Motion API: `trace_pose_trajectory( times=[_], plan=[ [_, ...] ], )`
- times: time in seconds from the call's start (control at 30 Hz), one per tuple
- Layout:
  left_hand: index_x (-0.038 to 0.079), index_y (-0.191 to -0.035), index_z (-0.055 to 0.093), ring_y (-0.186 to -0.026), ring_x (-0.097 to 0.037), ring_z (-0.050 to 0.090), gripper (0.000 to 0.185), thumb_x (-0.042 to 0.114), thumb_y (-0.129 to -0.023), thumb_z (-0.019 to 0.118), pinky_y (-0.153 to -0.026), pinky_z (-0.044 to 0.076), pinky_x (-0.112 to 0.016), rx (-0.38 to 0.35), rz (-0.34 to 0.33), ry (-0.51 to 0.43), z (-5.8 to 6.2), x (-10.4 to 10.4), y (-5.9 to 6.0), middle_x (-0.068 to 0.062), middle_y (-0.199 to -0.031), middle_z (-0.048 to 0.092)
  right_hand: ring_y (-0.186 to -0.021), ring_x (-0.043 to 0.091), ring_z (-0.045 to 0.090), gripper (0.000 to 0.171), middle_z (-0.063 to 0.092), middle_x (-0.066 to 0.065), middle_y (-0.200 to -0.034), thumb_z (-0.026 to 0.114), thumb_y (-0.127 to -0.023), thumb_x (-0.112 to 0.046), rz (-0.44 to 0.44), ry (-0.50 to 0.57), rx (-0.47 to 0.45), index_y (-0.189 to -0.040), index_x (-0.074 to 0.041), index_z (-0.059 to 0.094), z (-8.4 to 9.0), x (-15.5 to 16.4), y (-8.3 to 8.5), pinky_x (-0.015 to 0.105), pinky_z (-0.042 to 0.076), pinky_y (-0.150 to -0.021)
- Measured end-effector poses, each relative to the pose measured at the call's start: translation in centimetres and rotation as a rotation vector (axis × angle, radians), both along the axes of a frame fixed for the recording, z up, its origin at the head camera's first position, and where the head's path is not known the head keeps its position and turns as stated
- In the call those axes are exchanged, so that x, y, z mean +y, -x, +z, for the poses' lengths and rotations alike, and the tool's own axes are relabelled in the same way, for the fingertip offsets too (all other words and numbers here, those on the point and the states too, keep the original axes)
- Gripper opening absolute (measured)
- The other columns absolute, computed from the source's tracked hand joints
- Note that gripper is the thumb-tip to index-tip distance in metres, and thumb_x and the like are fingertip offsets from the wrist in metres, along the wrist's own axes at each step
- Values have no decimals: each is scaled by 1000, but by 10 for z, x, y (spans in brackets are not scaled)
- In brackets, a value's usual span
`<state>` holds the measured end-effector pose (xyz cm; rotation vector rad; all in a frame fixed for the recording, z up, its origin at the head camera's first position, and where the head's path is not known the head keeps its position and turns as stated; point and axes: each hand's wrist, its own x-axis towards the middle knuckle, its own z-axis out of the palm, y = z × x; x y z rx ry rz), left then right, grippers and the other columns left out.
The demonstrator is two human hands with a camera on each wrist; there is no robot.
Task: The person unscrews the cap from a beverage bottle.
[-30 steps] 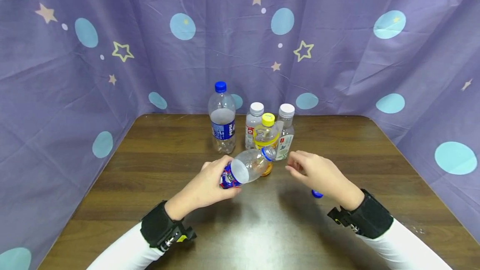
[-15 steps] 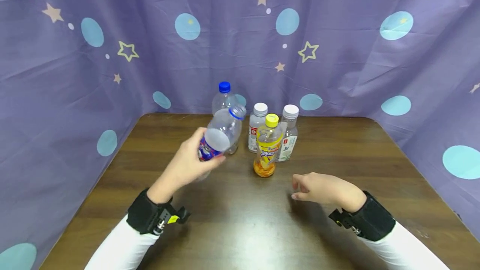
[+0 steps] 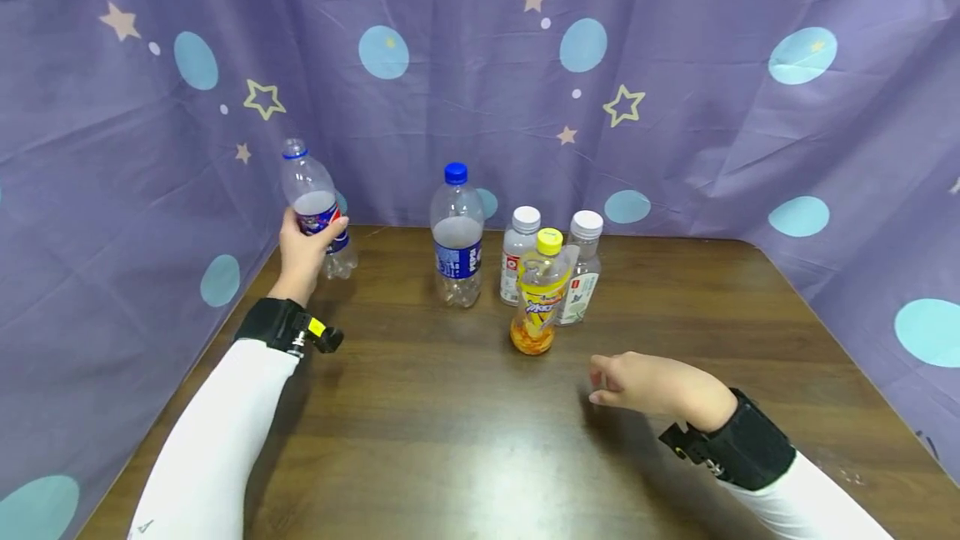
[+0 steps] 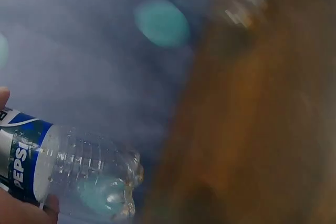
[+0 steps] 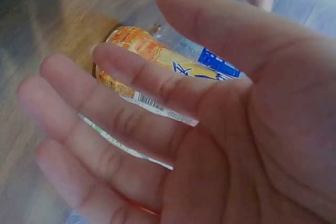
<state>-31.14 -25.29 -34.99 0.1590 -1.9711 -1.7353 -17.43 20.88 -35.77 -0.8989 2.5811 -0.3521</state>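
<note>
Over at the table's [image 3: 420, 407] far left corner, the Pepsi bottle [image 3: 313, 208] sits in the left hand [image 3: 303, 252], which is wrapped round the labelled middle, thumb across the front. From the left wrist view the fingers curl around the label while the clear ribbed base [image 4: 107, 179] juts out past them. The bottle is nearly upright, long axis vertical with a slight lean, open uncapped neck [image 3: 293, 148] pointing up toward the curtain [image 3: 675, 107], base low near the tabletop; whether it touches the wood cannot be told. The right hand [image 3: 651, 383] hovers low over the table near its right front, fingers loosely bent and relaxed, holding nothing; the right wrist view shows the palm and spread fingers [image 5: 131, 77] facing the yellow bottle [image 3: 537, 294]. Behind that stand 3 capped bottles: a blue-capped one [image 3: 456, 236] and 2 white-capped ones [image 3: 519, 252] [image 3: 581, 265], well apart from the Pepsi bottle.
</note>
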Motion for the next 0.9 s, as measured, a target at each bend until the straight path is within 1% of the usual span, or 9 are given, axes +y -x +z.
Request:
trace_pose_trajectory(
  times=[0.07, 0.13, 0.2, 0.27, 0.4, 0.63, 0.7, 0.8, 0.9],
  plan=[
    [6, -141, 37, -126, -24, 46, 75, 12, -79, 78, -110, 34, -34, -61, 10, 15, -21, -8, 5, -12, -134, 49, -61, 2, 47, 19, 52, -9, -70, 65, -91, -26, -1, -2, 3, -95, -10, 56, 1, 0, 0, 23, 41, -57],
    [7, -144, 33, -129, -26, 44, 78, 14, -80, 77, -112, 32, -35, -106, 1, 9, -38, -13, 6, -14, -140, 46, -60, 2, 46, 19, 52, -9, -69, 65, -91, -27, 4, 0, 8, -95, -10, 56, 1, 0, -1, 23, 40, -57],
    [8, -145, 31, -131, -26, 43, 79, 12, -80, 77, -112, 31, -36, -132, -1, -4, -51, -15, 5, -15, -141, 44, -60, 2, 46, 19, 52, -10, -69, 65, -91, -26, 4, 3, 9, -94, -10, 56, 2, 0, -2, 23, 40, -57],
    [9, -146, 29, -131, -26, 42, 80, 11, -81, 76, -113, 31, -36, -152, -9, -15, -58, -16, 4, -14, -143, 43, -60, 2, 46, 20, 53, -10, -69, 66, -90, -26, 1, 4, 5, -94, -10, 56, 3, 0, -2, 23, 40, -57],
    [8, -146, 27, -132, -27, 41, 82, 8, -80, 76, -113, 30, -37, -174, -23, 6, -60, -16, 4, -15, -143, 42, -61, 3, 47, 20, 53, -9, -70, 66, -90, -26, -20, -4, -12, -95, -10, 56, 5, 1, -3, 24, 41, -57],
    [6, -148, 25, -133, -30, 40, 84, 10, -81, 76, -114, 29, -38, -215, -37, 30, -56, -17, 3, -18, -145, 41, -62, 3, 48, 22, 55, -9, -71, 66, -90, -30, -27, -10, -18, -95, -10, 56, 4, -2, -3, 25, 41, -59],
    [5, -148, 25, -133, -30, 41, 86, 9, -80, 76, -114, 30, -38, -214, -38, 40, -56, -18, 2, -18, -145, 41, -62, 3, 48, 23, 55, -9, -71, 66, -90, -30, -26, -14, -17, -95, -11, 56, 4, -3, -3, 25, 42, -59],
    [5, -149, 20, -135, -31, 38, 90, 9, -79, 77, -115, 28, -39, -211, -55, 54, -54, -19, 2, -18, -148, 37, -63, 4, 49, 23, 56, -9, -71, 66, -90, -30, -29, -19, -15, -95, -10, 56, 5, -4, -3, 25, 42, -59],
    [7, -149, 15, -139, -29, 33, 95, 8, -77, 78, -116, 25, -38, -180, -54, 63, -50, -21, 1, -17, -151, 32, -63, 4, 50, 24, 56, -8, -72, 66, -90, -31, -31, -27, -14, -96, -10, 57, 7, -3, -2, 26, 42, -59]
  ],
)
